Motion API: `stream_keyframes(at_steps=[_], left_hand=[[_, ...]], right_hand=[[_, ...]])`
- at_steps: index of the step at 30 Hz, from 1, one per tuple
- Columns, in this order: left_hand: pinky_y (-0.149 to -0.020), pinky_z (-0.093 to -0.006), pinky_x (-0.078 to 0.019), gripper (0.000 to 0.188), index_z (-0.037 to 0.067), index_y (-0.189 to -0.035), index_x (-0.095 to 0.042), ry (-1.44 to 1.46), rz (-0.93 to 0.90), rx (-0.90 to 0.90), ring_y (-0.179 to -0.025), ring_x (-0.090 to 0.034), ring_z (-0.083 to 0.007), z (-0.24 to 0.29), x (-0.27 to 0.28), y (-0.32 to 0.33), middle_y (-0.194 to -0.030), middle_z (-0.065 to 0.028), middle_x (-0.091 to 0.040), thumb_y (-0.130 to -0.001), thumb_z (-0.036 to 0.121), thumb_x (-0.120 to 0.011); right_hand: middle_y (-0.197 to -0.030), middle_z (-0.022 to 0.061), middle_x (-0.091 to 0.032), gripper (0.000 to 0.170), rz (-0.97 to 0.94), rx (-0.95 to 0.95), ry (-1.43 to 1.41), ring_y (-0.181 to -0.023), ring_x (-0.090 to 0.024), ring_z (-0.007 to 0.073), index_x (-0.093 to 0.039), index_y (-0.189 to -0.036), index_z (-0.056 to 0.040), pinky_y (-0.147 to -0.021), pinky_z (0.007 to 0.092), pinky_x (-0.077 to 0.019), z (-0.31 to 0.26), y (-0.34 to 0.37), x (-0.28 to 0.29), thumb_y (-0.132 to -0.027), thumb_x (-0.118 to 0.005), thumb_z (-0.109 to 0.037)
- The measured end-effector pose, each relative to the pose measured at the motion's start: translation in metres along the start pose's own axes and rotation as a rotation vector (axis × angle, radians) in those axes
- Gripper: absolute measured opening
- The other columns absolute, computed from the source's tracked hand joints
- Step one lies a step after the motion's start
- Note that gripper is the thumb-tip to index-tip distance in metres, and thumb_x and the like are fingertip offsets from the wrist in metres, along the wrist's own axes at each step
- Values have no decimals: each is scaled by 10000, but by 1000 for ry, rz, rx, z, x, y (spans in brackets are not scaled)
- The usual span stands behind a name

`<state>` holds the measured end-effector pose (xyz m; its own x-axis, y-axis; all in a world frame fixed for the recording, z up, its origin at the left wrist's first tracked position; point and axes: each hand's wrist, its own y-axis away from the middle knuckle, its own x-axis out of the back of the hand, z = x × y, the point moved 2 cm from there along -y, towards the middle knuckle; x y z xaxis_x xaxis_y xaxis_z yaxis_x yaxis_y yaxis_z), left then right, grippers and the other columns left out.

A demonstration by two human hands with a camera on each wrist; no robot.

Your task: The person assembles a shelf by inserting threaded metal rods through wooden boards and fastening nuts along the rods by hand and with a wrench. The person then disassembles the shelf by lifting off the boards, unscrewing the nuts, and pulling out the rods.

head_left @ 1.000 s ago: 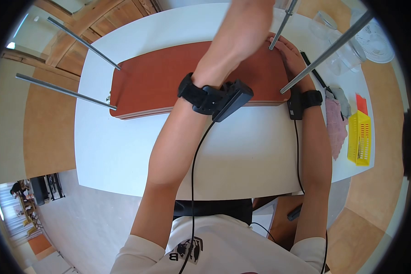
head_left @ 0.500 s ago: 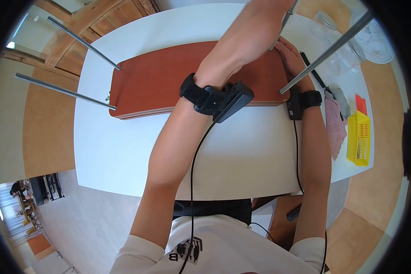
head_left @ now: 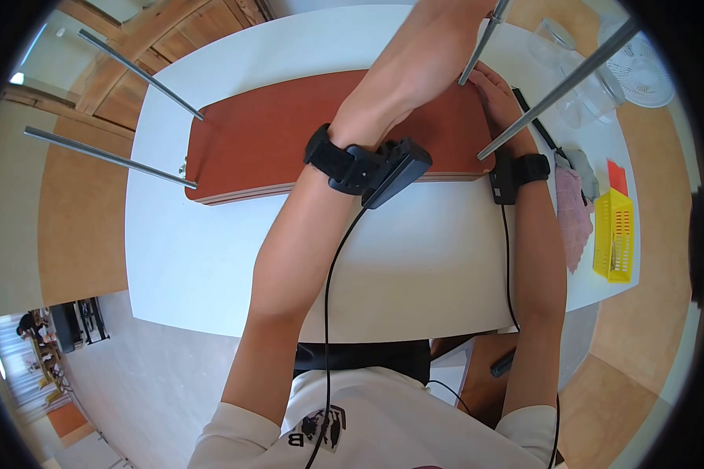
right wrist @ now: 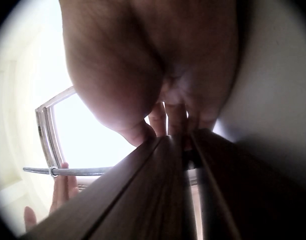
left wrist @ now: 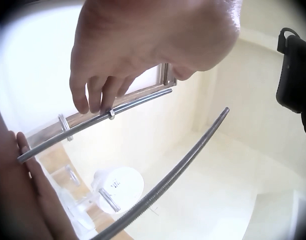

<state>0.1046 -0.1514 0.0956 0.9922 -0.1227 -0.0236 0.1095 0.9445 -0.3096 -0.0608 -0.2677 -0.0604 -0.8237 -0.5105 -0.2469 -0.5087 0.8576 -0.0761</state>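
Observation:
A stack of reddish-brown boards [head_left: 266, 129] lies on the white table, with metal rods standing up from its ends. My left hand [head_left: 438, 55] reaches to the far right rod [head_left: 475, 56]. In the left wrist view, extended fingers of this hand [left wrist: 153, 40] touch the rod [left wrist: 88, 123] beside a small nut [left wrist: 111, 114]; the thumb is apart from it. My right hand [head_left: 497, 98] holds the right end of the stack. Seen in the right wrist view, thumb and fingers of that hand [right wrist: 148, 65] curl onto the board edges [right wrist: 143, 190].
The near right rod [head_left: 559, 90] slants up beside my right forearm. To the right are clear jars [head_left: 598, 94], a white round fan-like object [head_left: 643, 72], pink cloth [head_left: 572, 219] and a yellow basket [head_left: 614, 234]. Black cables run from both wrist cameras.
My left hand has shifted right across the far right rod, then slightly back left, uncovering more of the rod. My right hand stays at the stack's end.

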Motion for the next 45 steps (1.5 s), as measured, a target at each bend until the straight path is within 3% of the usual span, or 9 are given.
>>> stream_keyframes(at_steps=[11, 13, 25, 27, 29, 33, 35, 39, 45], left_hand=[[-1197, -428, -308, 898, -118, -1486, -405, -70, 238, -114, -1382, -484, -377, 0, -12, 1, -1465, -289, -520, -1062, 667, -301], [-1223, -431, -271, 923, -116, -1501, -384, 31, -86, 74, -1452, -409, -393, -27, 4, -21, -1492, -312, -488, -1053, 685, -284], [-1139, -413, -372, 832, -84, -1512, -379, 43, 96, -263, -1342, -485, -313, -11, -7, 5, -1483, -242, -489, -1080, 625, -330], [-1128, -404, -380, 785, -56, -1533, -368, 73, -219, -196, -1351, -465, -296, -11, 10, -5, -1514, -205, -464, -1097, 594, -313], [-720, -343, -546, 548, -20, -1131, -627, 24, 17, -195, -781, -641, -171, -20, 5, -16, -836, -86, -647, -1093, 477, -398], [-743, -355, -555, 539, -46, -1143, -578, 265, -50, 37, -824, -662, -196, -11, 20, -9, -881, -126, -650, -1097, 457, -389], [-796, -328, -543, 570, -74, -1187, -552, 128, 204, -374, -931, -662, -192, -24, 10, -21, -1033, -184, -677, -1097, 461, -380], [-1003, -412, -470, 575, -100, -1320, -491, 12, 96, -281, -1147, -610, -315, -28, 0, -18, -1385, -268, -561, -1094, 425, -431], [-996, -427, -473, 567, -127, -1153, -592, 128, 73, -91, -1101, -637, -335, -16, 14, -11, -1102, -264, -681, -1109, 403, -396]], right_hand=[[-1266, 87, -705, 319, 1, 13, 32, -1177, -648, 170, -645, -1313, -24, -1047, 308, -516, -1, 0, -2, -1062, -528, -183], [-1265, 88, -705, 319, 45, -5, 42, -1180, -647, 171, -646, -1313, -25, -1047, 307, -515, -2, 1, -3, -1062, -527, -183], [-1279, 105, -695, 338, -29, 85, 150, -1220, -617, 184, -643, -1301, -2, -1090, 308, -462, -3, -1, -1, -1057, -505, -193], [-1293, 118, -685, 353, 32, 49, 209, -1244, -602, 194, -628, -1314, 8, -1105, 314, -442, -9, 4, -4, -1051, -499, -188], [-1300, 123, -681, 363, 33, 34, 189, -1245, -600, 195, -617, -1329, 13, -1105, 316, -442, -10, 4, -4, -1051, -502, -191], [-1310, 131, -672, 388, 47, 28, 237, -1251, -597, 194, -592, -1360, 25, -1105, 317, -442, -6, -1, 2, -1054, -507, -199], [-1319, 136, -666, 397, 16, 10, 213, -1249, -597, 193, -589, -1369, 28, -1102, 312, -444, -6, -1, 2, -1057, -507, -204], [-1334, 120, -652, 406, 108, -28, 176, -1235, -600, 180, -575, -1396, 31, -1092, 307, -455, -15, 10, -12, -1049, -536, -176], [-1325, 116, -656, 393, 143, -76, 83, -1237, -603, 180, -577, -1390, 39, -1092, 306, -457, -6, 2, -2, -1056, -533, -163]])
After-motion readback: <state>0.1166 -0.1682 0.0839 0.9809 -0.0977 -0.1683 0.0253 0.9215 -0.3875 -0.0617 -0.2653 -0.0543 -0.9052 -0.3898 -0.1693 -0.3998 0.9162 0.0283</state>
